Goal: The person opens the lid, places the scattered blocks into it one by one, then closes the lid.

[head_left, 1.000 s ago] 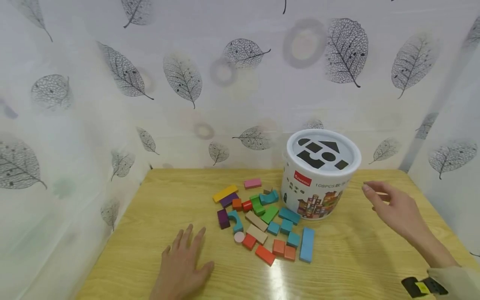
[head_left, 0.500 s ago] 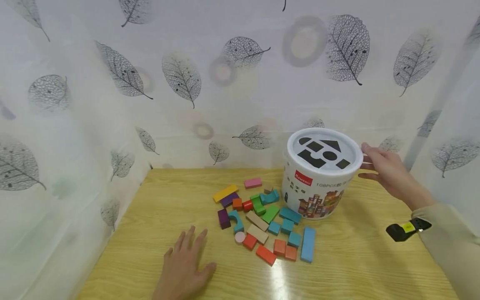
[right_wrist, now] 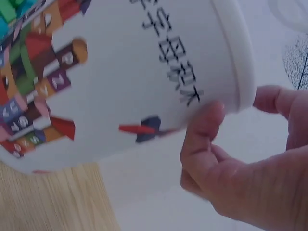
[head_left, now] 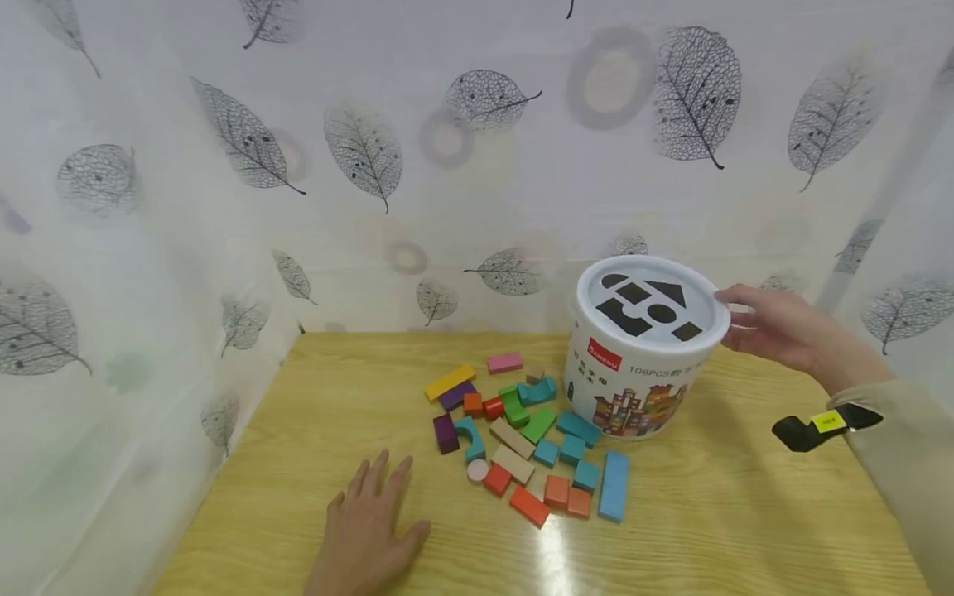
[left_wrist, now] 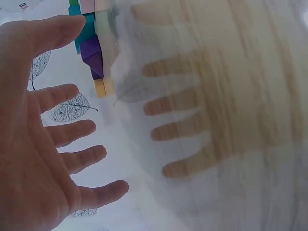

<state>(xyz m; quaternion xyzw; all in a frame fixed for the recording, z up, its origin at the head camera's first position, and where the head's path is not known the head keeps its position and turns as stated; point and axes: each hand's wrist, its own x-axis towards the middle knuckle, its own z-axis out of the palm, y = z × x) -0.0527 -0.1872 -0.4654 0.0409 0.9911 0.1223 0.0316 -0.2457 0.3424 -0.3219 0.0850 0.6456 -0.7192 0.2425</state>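
Note:
A white toy-block bucket [head_left: 633,389] stands at the right of the table. Its lid [head_left: 641,335] has dark cut-out shapes and is on the bucket. With its thumb [right_wrist: 275,99] at the lid's edge and curled fingers [right_wrist: 211,125] at the side just below it, my right hand [head_left: 778,331] grips the bucket's top right rim. Well left of the bucket, my left hand [head_left: 368,521] lies palm down, fingers spread and holding nothing. Between hand and bucket lie several loose wooden blocks, among them a purple block [head_left: 445,434] and a blue block [head_left: 614,487].
Yellowish wood-grain table [head_left: 313,397] under everything. White leaf-print curtains [head_left: 373,248] stand behind it and at both sides. A pink block [head_left: 504,362] lies toward the back edge; a red block [head_left: 529,506] is among the nearest to the front.
My right hand has moved left and up from beside the bucket onto its rim. The bucket's top has shifted slightly to the right. My left hand stays nearly where it was.

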